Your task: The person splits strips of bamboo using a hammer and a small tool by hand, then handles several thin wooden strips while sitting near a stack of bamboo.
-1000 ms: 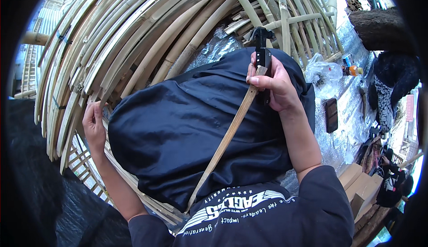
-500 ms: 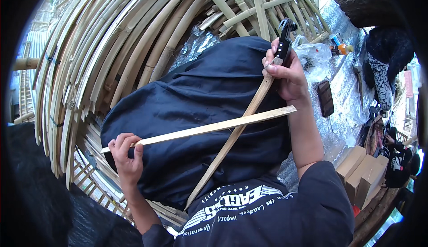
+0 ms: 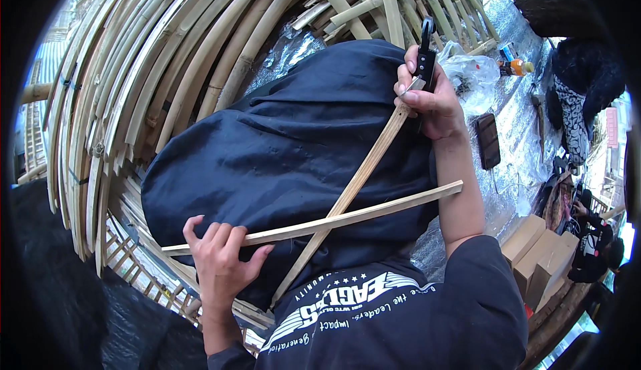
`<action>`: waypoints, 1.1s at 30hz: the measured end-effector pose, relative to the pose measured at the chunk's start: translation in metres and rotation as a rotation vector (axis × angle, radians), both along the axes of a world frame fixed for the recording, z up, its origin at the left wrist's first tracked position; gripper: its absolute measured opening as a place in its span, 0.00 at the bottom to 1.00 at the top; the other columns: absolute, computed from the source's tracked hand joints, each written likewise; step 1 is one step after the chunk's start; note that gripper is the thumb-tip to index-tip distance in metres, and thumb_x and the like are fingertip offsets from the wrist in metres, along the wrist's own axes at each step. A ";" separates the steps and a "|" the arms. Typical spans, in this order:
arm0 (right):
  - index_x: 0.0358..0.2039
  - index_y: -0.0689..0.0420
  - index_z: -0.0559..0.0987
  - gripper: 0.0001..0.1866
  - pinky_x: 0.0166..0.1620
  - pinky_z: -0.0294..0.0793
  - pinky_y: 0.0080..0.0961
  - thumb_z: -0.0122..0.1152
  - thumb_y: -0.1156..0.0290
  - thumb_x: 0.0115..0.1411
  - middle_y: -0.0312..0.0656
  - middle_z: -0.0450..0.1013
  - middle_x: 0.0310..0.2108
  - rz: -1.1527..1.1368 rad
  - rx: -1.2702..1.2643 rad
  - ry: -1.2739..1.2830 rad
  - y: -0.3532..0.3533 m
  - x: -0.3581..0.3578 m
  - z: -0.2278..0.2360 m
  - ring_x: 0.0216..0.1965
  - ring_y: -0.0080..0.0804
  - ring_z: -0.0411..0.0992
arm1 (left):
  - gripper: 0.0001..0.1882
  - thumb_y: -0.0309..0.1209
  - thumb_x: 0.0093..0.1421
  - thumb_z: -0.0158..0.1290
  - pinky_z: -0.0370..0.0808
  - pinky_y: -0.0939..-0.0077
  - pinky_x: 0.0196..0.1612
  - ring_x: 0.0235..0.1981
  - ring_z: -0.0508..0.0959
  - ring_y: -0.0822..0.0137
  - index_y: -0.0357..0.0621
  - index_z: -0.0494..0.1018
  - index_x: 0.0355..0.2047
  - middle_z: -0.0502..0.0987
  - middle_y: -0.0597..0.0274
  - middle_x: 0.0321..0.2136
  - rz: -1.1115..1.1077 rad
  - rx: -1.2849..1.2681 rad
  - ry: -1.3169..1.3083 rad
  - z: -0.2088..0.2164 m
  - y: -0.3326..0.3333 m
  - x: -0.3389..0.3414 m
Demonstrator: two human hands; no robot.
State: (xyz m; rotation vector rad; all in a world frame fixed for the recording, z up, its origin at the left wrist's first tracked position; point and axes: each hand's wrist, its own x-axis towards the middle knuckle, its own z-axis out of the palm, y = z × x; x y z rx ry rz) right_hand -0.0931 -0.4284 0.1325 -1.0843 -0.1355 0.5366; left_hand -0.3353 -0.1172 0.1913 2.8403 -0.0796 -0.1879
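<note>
In my right hand (image 3: 431, 99) is a small knife with a black riveted part (image 3: 425, 59) and a short metal blade; a long wooden handle (image 3: 347, 200) runs from it down to my shirt front. Most of the blade is hidden by my fingers. My left hand (image 3: 224, 256) has its fingers curled over a pale bamboo strip (image 3: 374, 216) near its left end, the thumb held apart below. The strip crosses over the wooden handle, and its right end overlaps my right forearm. Dark blue cloth (image 3: 267, 156) covers my lap underneath both.
Curved bamboo strips (image 3: 167, 49) are piled at the left and back, with a bamboo lattice (image 3: 394, 3) behind. At right, a phone (image 3: 488, 141), plastic bag (image 3: 474, 79) and orange-labelled bottle (image 3: 514, 67) lie on silvery sheeting. Cardboard boxes (image 3: 544, 263) and another person (image 3: 591, 236) are farther right.
My left hand has moved right and nearer to me, its fingers loosening around the strip. The strip has shifted right and nearer along the wooden handle. My right hand stays nearly in place.
</note>
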 end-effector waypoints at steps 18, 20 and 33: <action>0.40 0.53 0.68 0.26 0.29 0.71 0.19 0.74 0.81 0.44 0.38 0.74 0.28 0.080 0.038 0.029 0.019 -0.025 0.007 0.28 0.24 0.74 | 0.46 0.28 0.47 0.58 0.76 0.57 0.44 0.39 0.80 0.49 0.36 0.53 0.67 0.79 0.49 0.40 -0.283 -0.717 0.530 -0.009 -0.040 0.054; 0.40 0.53 0.67 0.26 0.28 0.71 0.20 0.73 0.81 0.44 0.38 0.74 0.28 0.066 0.022 0.058 0.022 -0.026 0.009 0.28 0.25 0.74 | 0.46 0.35 0.53 0.62 0.76 0.53 0.42 0.36 0.80 0.42 0.36 0.50 0.68 0.79 0.43 0.42 -0.252 -0.877 0.529 -0.001 -0.040 0.054; 0.45 0.57 0.66 0.19 0.24 0.61 0.16 0.61 0.83 0.56 0.36 0.68 0.32 -0.099 0.246 0.109 0.008 -0.001 0.010 0.19 0.14 0.57 | 0.36 0.33 0.59 0.59 0.76 0.56 0.32 0.31 0.80 0.44 0.39 0.57 0.65 0.80 0.43 0.36 -0.180 -0.772 0.373 -0.011 -0.041 0.029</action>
